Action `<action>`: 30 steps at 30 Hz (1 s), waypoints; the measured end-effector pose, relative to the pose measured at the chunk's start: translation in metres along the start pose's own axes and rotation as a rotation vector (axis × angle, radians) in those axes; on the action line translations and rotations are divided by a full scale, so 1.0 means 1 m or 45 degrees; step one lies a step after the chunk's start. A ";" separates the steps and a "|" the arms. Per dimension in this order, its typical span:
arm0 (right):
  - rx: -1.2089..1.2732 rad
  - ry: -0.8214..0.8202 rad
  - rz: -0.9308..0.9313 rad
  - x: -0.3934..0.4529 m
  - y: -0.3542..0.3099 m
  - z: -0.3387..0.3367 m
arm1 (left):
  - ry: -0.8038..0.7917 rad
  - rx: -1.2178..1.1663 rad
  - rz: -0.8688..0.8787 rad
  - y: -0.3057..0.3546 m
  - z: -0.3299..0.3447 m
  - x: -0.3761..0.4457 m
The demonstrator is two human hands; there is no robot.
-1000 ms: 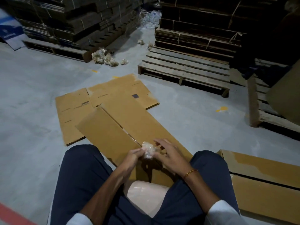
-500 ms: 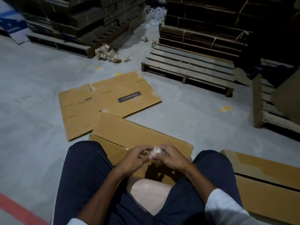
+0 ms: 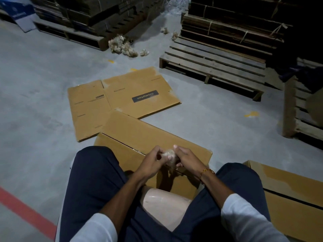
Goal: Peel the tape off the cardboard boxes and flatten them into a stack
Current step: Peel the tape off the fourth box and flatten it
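I sit with a brown cardboard box (image 3: 150,135) lying on the floor between my knees, its flaps split along a seam. Just above it, my left hand (image 3: 151,163) and my right hand (image 3: 187,158) both pinch a crumpled ball of clear tape (image 3: 169,155) between them. Farther out on the floor lies a flattened box (image 3: 122,98) with a dark "Crompton" label. Another brown box (image 3: 293,194) sits by my right knee.
A wooden pallet (image 3: 213,65) lies ahead on the right, with bundled flat cardboard (image 3: 232,25) stacked behind it. More cardboard stacks (image 3: 97,11) stand at the back left. Balls of used tape (image 3: 124,45) lie near them. A red floor line (image 3: 26,213) runs at lower left.
The box in front of me dropped from tilted up to lying flatter, uncovering the flattened box's label. My hands stayed together, squeezing the tape ball tighter.
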State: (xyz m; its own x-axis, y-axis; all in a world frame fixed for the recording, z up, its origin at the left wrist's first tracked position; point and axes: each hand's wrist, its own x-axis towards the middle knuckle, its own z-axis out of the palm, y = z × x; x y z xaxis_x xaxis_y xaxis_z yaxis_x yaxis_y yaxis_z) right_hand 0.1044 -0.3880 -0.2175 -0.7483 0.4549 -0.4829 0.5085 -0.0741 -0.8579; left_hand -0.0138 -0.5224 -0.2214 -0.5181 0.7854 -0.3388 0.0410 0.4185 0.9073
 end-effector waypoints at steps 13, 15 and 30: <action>-1.004 -0.154 -0.453 0.016 -0.006 -0.005 | 0.018 -0.798 -0.670 -0.003 0.005 0.012; -0.932 -0.123 -0.421 0.019 -0.003 -0.006 | 0.057 -0.606 -0.618 0.003 0.006 0.017; 0.147 0.285 0.002 0.034 -0.038 -0.008 | 0.184 -0.431 -1.131 -0.082 -0.039 -0.016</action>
State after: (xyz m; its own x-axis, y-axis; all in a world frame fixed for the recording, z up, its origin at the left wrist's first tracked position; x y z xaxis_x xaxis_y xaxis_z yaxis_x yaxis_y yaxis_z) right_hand 0.0626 -0.3625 -0.1997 -0.6277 0.6391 -0.4444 0.4480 -0.1703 -0.8777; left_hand -0.0427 -0.5870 -0.2808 -0.3422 0.1718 -0.9238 -0.6543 0.6621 0.3655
